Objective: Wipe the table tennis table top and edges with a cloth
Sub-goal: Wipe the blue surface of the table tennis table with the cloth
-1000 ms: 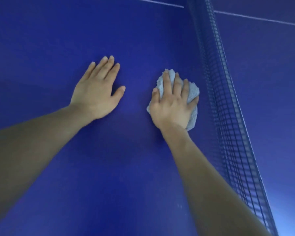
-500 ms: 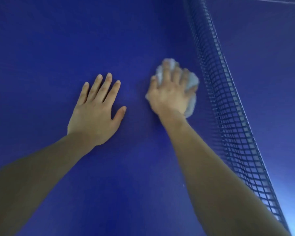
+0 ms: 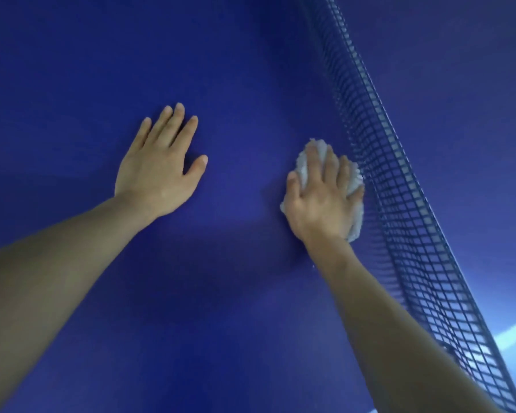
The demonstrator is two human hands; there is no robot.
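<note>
The blue table tennis table top [image 3: 227, 308] fills the view. My right hand [image 3: 322, 201] lies flat with straight fingers on a bunched pale grey cloth [image 3: 355, 183] and presses it onto the table, right beside the net. The cloth shows past the fingertips and along the hand's right side; the hand hides most of it. My left hand [image 3: 161, 165] rests flat on the bare table to the left, fingers straight and together, a hand's width from the cloth.
A dark mesh net [image 3: 405, 222] runs from the top centre down to the bottom right corner, close to the right of the cloth. Beyond it lies the other half of the table [image 3: 465, 120].
My right hand has slid the cloth to the right, closer to the net. The left hand keeps its flat rest on the table. The view has shifted a little.
</note>
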